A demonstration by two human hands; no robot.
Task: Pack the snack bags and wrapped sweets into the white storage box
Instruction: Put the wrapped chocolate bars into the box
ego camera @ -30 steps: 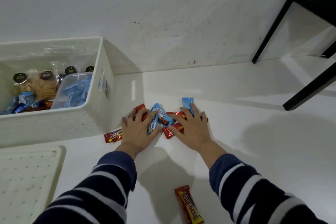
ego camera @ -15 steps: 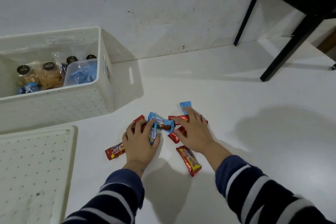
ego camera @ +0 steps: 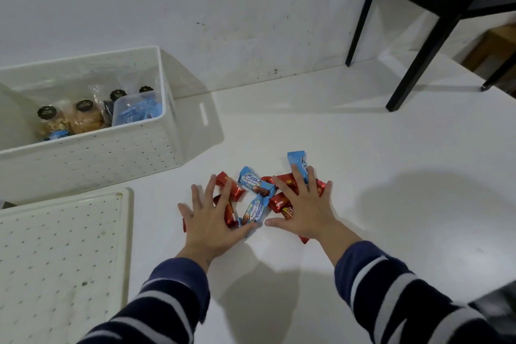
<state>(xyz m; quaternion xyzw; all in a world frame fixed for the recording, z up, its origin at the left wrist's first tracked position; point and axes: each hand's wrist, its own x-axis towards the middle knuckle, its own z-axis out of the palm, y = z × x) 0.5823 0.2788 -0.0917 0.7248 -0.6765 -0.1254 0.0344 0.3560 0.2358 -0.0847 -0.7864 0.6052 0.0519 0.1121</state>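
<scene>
1. While I look down, the white counter (ego camera: pixel 363 176) spreads out under everything, running back to a scuffed white wall (ego camera: pixel 223 8), with black furniture legs (ego camera: pixel 418 45) standing at the far right.
2. Off to my left sits the white storage box (ego camera: pixel 92 159), open at the top, its dotted side wall facing me. Inside it are clear snack bags (ego camera: pixel 83 120) with dark round labels, standing side by side, and a clear tub (ego camera: pixel 136 112) of blue sweets against the right-hand wall.
3. Nearer to me on the left lies the flat dotted lid (ego camera: pixel 61 254), just in front of the box and apart from it.
4. My striped sleeves (ego camera: pixel 391 288) come in from the bottom edge.
5. My left hand (ego camera: pixel 212 220) lies flat with its fingers (ego camera: pixel 226 193) spread wide, pressing on red wrapped sweets (ego camera: pixel 231 190); it grips nothing.
6. My right hand (ego camera: pixel 304 212) is likewise flat and splayed, resting on more red sweets and on the lower end of one blue sweet (ego camera: pixel 297 160); nothing is pinched.
7. Between my two hands lie two blue-and-white wrapped sweets (ego camera: pixel 254 184), touching each other.
8. All these loose sweets sit on the counter well to the right of the box; how many red ones are under my palms I cannot tell.
</scene>
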